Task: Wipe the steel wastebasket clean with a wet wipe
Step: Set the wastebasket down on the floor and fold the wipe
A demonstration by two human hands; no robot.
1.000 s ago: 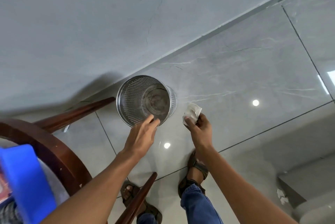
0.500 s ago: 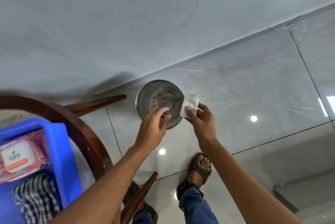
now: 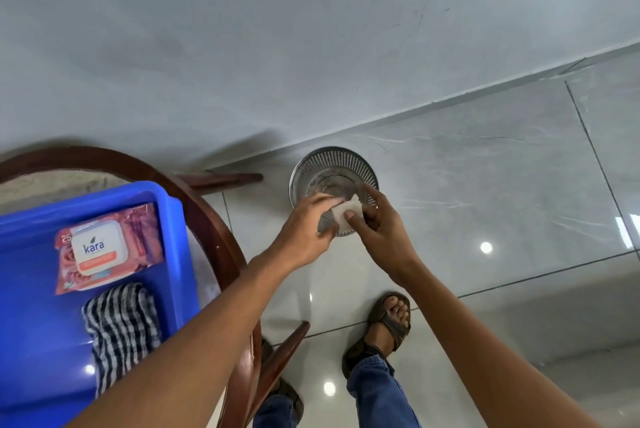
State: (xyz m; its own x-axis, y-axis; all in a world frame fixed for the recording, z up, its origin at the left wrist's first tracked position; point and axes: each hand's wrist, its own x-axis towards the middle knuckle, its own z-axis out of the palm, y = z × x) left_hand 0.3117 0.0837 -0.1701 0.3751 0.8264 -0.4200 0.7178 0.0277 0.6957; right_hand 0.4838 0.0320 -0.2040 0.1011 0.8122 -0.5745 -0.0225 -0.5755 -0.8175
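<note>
A perforated steel wastebasket (image 3: 332,164) stands upright on the grey tiled floor close to the wall, seen from above. Both hands are held above its near rim. A white wet wipe (image 3: 348,214) is pinched between my right hand (image 3: 381,230) and my left hand (image 3: 308,223); the right thumb presses on its lower edge, and the left fingers grip its left side. The hands hide the near part of the rim.
A round wooden table (image 3: 221,240) with dark legs is at the left. On it a blue tub (image 3: 27,289) holds a pink wet wipe pack (image 3: 104,251) and a checked cloth (image 3: 121,323). My sandalled feet (image 3: 388,320) stand on the glossy floor below.
The view has risen, so the basket looks smaller and farther. My left hand has left the rim and closed on the wipe together with the right hand.
</note>
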